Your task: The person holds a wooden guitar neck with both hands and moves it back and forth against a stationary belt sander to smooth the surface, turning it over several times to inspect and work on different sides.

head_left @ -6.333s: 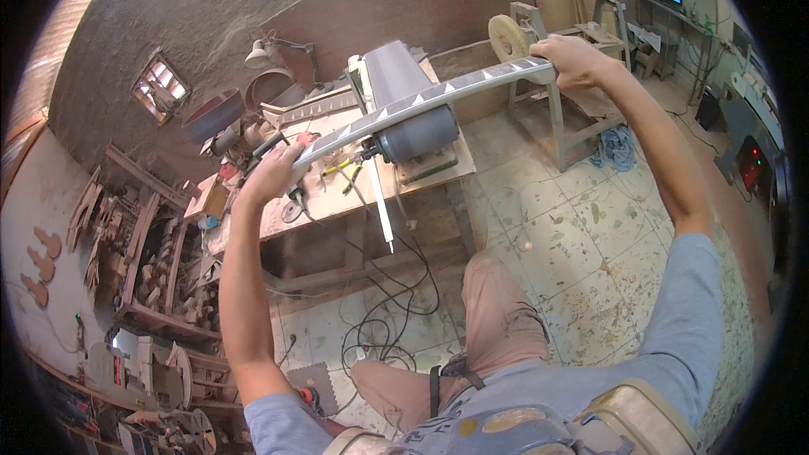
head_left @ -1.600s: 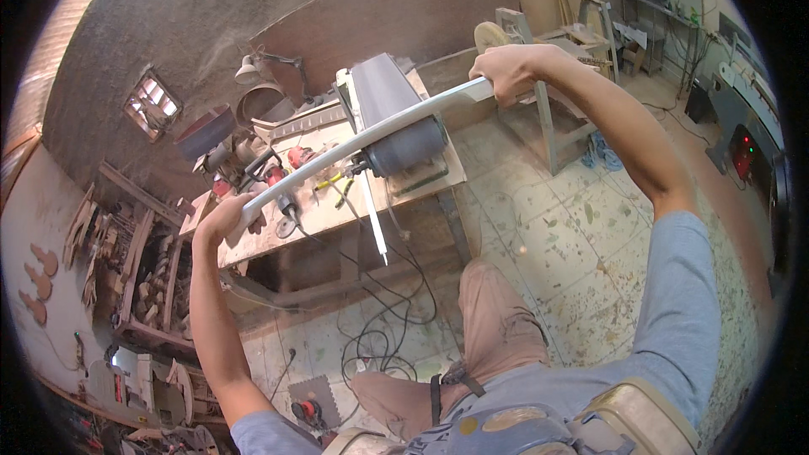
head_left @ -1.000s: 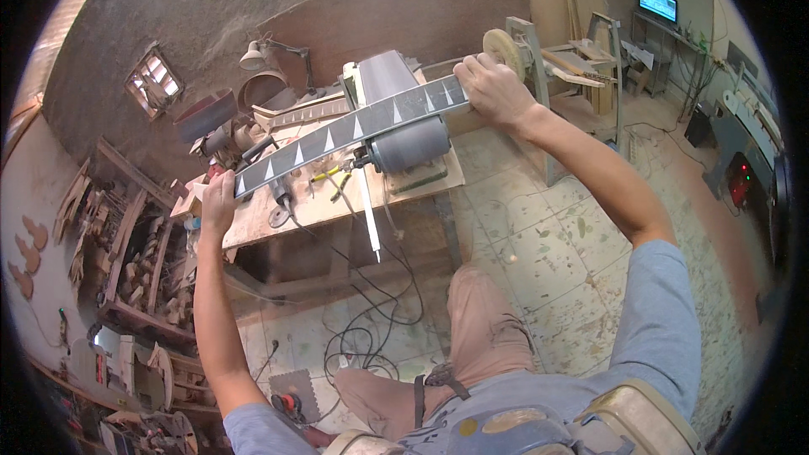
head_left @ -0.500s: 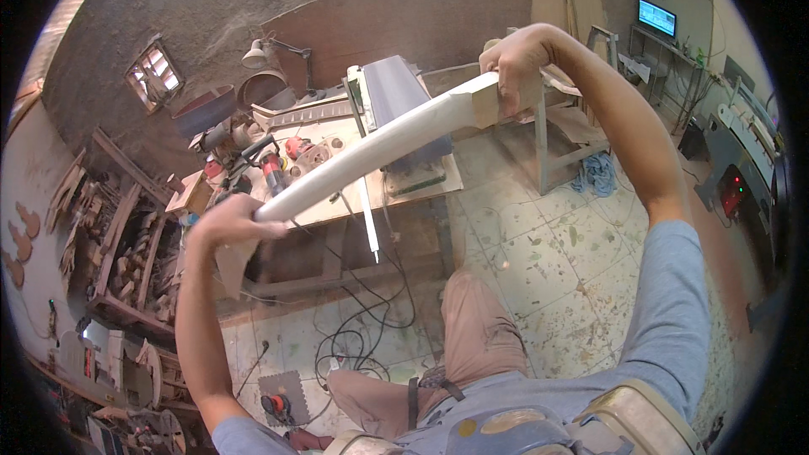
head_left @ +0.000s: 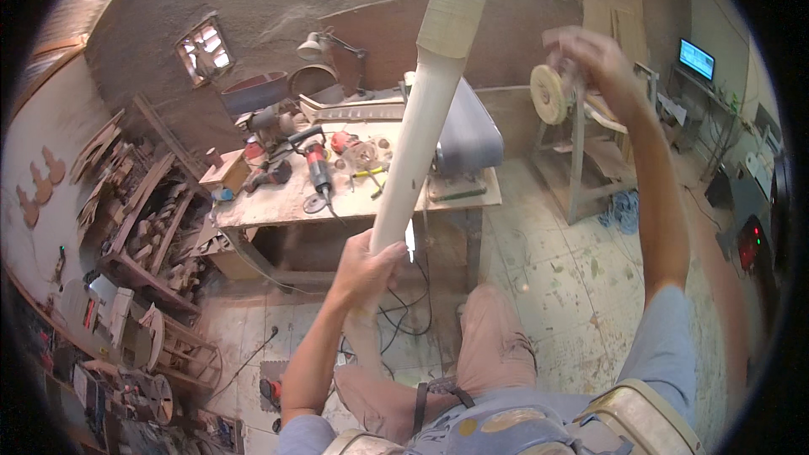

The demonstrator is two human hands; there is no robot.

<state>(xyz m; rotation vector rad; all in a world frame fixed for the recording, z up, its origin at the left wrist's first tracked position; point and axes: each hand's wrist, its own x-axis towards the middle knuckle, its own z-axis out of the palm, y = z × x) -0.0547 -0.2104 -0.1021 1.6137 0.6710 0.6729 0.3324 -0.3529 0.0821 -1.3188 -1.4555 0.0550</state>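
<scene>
A pale wooden guitar neck (head_left: pixel 413 160) stands steeply on a slant in front of the workbench, its squared, wider end at the top and its rounded back facing me. My left hand (head_left: pixel 371 270) is closed round its lower part. My right hand (head_left: pixel 598 63) is raised off to the right, apart from the neck, near a round buffing wheel (head_left: pixel 548 93); motion smears its fingers. Behind the neck, a belt sander (head_left: pixel 472 131) with a grey belt sits on the workbench (head_left: pixel 278 211), beside an angle grinder (head_left: pixel 313 164), yellow-handled pliers and other tools.
Wooden racks full of offcuts (head_left: pixel 143 227) line the left wall. At right are a wooden stand (head_left: pixel 577 168), a blue cloth (head_left: pixel 621 211), a monitor (head_left: pixel 696 59) and a dark machine (head_left: pixel 746 236). Black cables (head_left: pixel 404 320) lie on the tiled floor near my legs.
The neck, earlier held crosswise by both hands and turned between inlaid face and plain back, has swung steeply upright in my left hand. My right hand has let go and moved right.
</scene>
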